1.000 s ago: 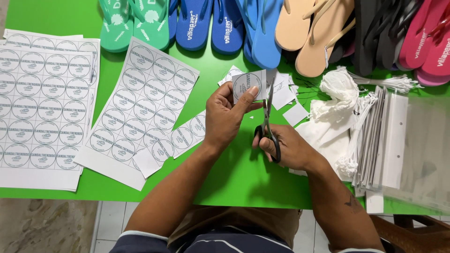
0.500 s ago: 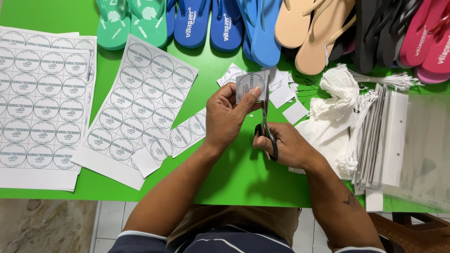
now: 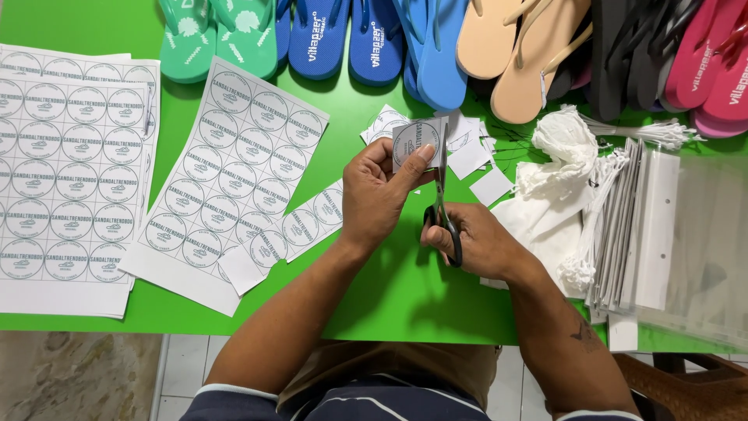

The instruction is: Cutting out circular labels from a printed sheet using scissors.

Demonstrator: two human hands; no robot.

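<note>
My left hand (image 3: 378, 195) pinches a small paper piece with a round printed label (image 3: 417, 142) and holds it upright above the green table (image 3: 389, 288). My right hand (image 3: 475, 242) grips black-handled scissors (image 3: 442, 204), blades pointing away from me along the right edge of that piece. Several cut label squares (image 3: 467, 148) lie just beyond my hands. A short strip of labels (image 3: 312, 220) lies left of my left wrist.
Two large sheets of round labels (image 3: 234, 171) (image 3: 66, 171) lie to the left. Flip-flops in green (image 3: 218, 35), blue (image 3: 374, 39), tan (image 3: 514, 54), black and pink (image 3: 713, 62) line the far edge. White string ties (image 3: 565, 152) and clear plastic bags (image 3: 686, 234) sit at right.
The scissors and the label piece have shifted only slightly; both hands stay in the same place with the blades at the paper's right edge.
</note>
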